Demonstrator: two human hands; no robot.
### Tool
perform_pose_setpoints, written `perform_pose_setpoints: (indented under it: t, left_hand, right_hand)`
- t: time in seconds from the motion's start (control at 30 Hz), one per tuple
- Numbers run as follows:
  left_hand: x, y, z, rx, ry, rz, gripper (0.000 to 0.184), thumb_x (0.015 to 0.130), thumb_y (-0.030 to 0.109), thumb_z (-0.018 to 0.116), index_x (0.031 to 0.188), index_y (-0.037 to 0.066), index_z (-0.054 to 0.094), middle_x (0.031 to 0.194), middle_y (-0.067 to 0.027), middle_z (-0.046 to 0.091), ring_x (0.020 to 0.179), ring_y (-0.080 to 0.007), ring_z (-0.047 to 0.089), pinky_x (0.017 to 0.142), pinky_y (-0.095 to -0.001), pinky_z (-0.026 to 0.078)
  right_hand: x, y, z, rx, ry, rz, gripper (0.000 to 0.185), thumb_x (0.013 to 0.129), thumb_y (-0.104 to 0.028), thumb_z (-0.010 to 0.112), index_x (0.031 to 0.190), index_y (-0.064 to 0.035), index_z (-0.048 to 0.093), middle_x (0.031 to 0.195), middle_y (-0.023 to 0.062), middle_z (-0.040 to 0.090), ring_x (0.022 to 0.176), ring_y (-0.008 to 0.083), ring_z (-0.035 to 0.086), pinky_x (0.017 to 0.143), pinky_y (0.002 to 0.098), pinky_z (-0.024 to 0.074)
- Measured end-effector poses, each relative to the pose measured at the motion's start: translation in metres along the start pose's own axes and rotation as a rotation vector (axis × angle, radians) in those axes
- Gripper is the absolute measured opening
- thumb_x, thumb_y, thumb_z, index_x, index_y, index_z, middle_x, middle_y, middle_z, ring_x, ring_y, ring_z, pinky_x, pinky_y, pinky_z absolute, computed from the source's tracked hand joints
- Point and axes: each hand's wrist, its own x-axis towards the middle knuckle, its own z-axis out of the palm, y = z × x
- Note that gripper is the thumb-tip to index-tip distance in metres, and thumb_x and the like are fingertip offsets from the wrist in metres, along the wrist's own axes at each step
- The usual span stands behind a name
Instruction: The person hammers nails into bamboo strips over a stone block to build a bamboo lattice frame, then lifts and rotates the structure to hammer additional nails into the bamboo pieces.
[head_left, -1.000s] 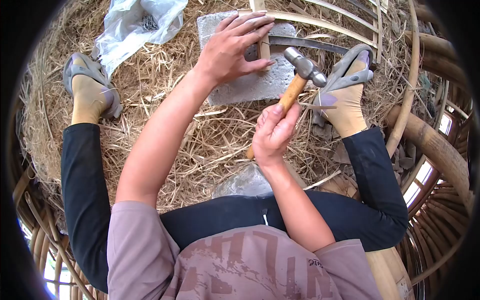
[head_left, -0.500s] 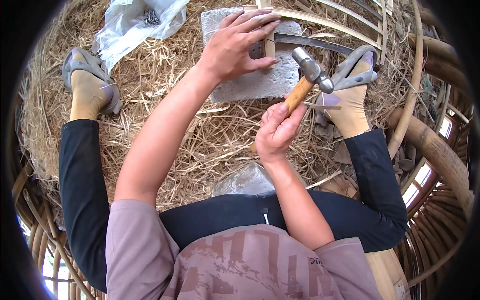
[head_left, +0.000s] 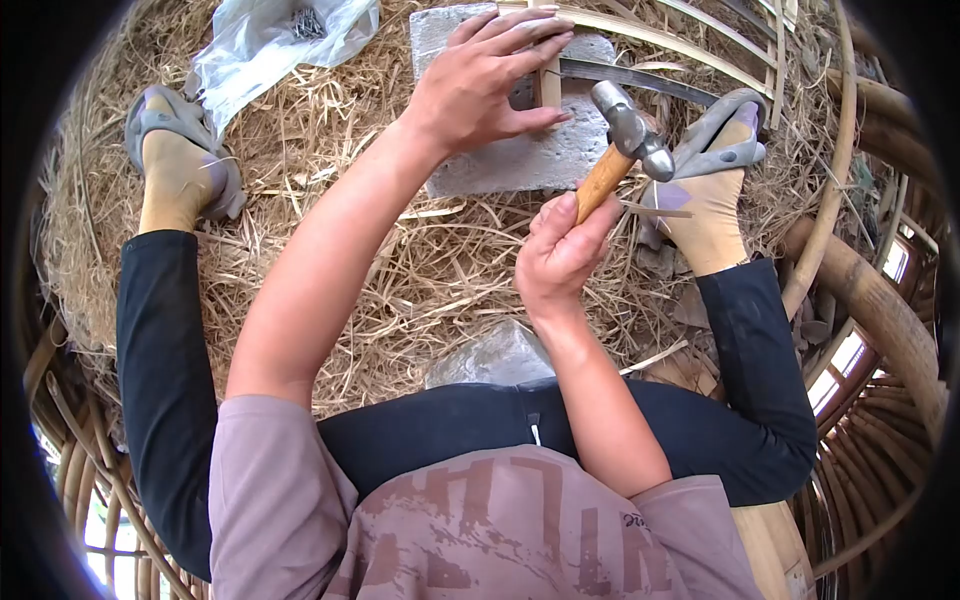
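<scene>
My left hand (head_left: 490, 85) lies over a crossing of pale bamboo strips on a rough grey concrete block (head_left: 475, 178). Its fingers are stretched out and spread, and the thumb is at the near end of a short upright bamboo strip (head_left: 549, 88); part of the crossing is hidden under the fingers. Closed around the wooden handle of a ball-peen hammer (head_left: 608, 180) is my right hand (head_left: 565, 255). The hammer's metal head is raised to the right of the strips, apart from them. A dark strip (head_left: 640, 80) runs rightward from the crossing.
A clear plastic bag (head_left: 285, 45) holding several nails lies at the back left. Straw (head_left: 400, 270) covers the ground. My sandalled feet flank the block, and a grey stone (head_left: 490, 358) sits near my lap. Curved bamboo poles (head_left: 870, 300) stand along the right.
The view has shifted slightly, so the block and strips appear a little higher and to the right. My grip on the hammer and my left hand's place on the strips look the same.
</scene>
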Motion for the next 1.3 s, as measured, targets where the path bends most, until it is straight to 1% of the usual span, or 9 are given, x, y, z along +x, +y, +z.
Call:
perform_pose_setpoints:
  t: [0.23,0.37,0.5,0.8,0.9,1.07,1.17,1.2,1.3]
  left_hand:
    - [-0.002,0.002,0.000,0.034,-0.007,-0.003,0.082,0.081,0.049,0.076,0.147,0.006,0.053,0.154,-0.0116,0.049,0.142,-0.0280,0.044,0.121,-0.0467,0.032]
    - [0.003,0.001,0.002,0.065,0.014,0.012,0.083,0.081,0.050,0.075,0.147,0.006,0.053,0.154,-0.0115,0.050,0.142,-0.0278,0.046,0.121,-0.0465,0.032]
    - [0.000,0.002,0.002,0.032,-0.016,-0.006,0.082,0.084,0.054,0.072,0.147,0.005,0.052,0.154,-0.0121,0.050,0.144,-0.0277,0.044,0.122,-0.0483,0.030]
    - [0.000,0.002,0.007,0.093,-0.032,-0.015,0.083,0.087,0.056,0.068,0.150,0.006,0.049,0.158,-0.0102,0.046,0.149,-0.0261,0.039,0.125,-0.0509,0.025]
    - [0.000,0.002,0.003,0.090,-0.053,-0.018,0.084,0.087,0.057,0.068,0.152,0.007,0.046,0.159,-0.0101,0.045,0.150,-0.0251,0.037,0.126,-0.0513,0.024]
    - [0.001,-0.001,0.011,0.094,-0.033,-0.008,0.086,0.086,0.058,0.068,0.152,0.008,0.046,0.159,-0.0106,0.045,0.151,-0.0242,0.036,0.126,-0.0516,0.023]
    - [-0.003,0.000,0.012,0.105,-0.040,-0.024,0.086,0.087,0.060,0.066,0.152,0.008,0.046,0.159,-0.0106,0.045,0.151,-0.0240,0.036,0.126,-0.0515,0.023]
    - [-0.001,0.001,0.009,0.116,-0.045,-0.019,0.086,0.087,0.060,0.066,0.152,0.008,0.046,0.158,-0.0105,0.046,0.150,-0.0241,0.036,0.126,-0.0514,0.023]
    - [-0.001,-0.001,0.008,0.126,-0.028,-0.012,0.086,0.086,0.059,0.066,0.151,0.006,0.047,0.158,-0.0113,0.046,0.149,-0.0251,0.038,0.126,-0.0509,0.024]
  right_hand:
    - [0.003,-0.003,-0.004,-0.061,-0.065,0.040,0.021,0.110,-0.021,0.044,0.118,-0.0009,0.043,0.070,0.0007,0.053,0.055,0.0081,0.055,0.047,0.0255,0.0434]
    - [-0.002,0.004,0.000,0.188,0.081,0.041,0.022,0.111,-0.023,0.044,0.117,-0.0016,0.043,0.070,-0.0007,0.051,0.054,0.0058,0.048,0.046,0.0239,0.0408]
    - [0.005,0.002,-0.005,-0.029,-0.001,-0.021,0.023,0.111,-0.023,0.043,0.114,-0.0003,0.043,0.068,-0.0014,0.048,0.053,0.0054,0.046,0.047,0.0231,0.0385]
    - [0.018,-0.025,-0.016,-0.193,-0.186,0.123,0.017,0.107,-0.012,0.049,0.118,0.0005,0.045,0.067,0.0120,0.057,0.053,0.0276,0.063,0.047,0.0416,0.0441]
    - [0.006,-0.003,-0.006,-0.040,0.066,-0.071,0.020,0.107,-0.014,0.049,0.119,0.0019,0.046,0.068,0.0109,0.057,0.055,0.0282,0.063,0.049,0.0418,0.0451]
    - [0.001,0.001,-0.010,0.106,0.055,0.047,0.020,0.106,-0.015,0.051,0.117,0.0011,0.047,0.068,0.0095,0.058,0.055,0.0267,0.063,0.050,0.0374,0.0459]
    - [0.019,-0.022,-0.017,-0.232,-0.178,0.150,0.018,0.106,-0.014,0.051,0.117,0.0003,0.047,0.067,0.0113,0.058,0.056,0.0258,0.064,0.050,0.0364,0.0460]
    - [0.012,-0.011,-0.012,-0.142,-0.056,0.021,0.018,0.106,-0.013,0.052,0.118,-0.0006,0.046,0.067,0.0137,0.058,0.056,0.0273,0.064,0.049,0.0370,0.0447]
    - [0.008,0.005,-0.009,-0.075,0.019,-0.061,0.021,0.108,-0.018,0.047,0.119,0.0003,0.045,0.068,0.0065,0.055,0.054,0.0160,0.057,0.047,0.0317,0.0428]
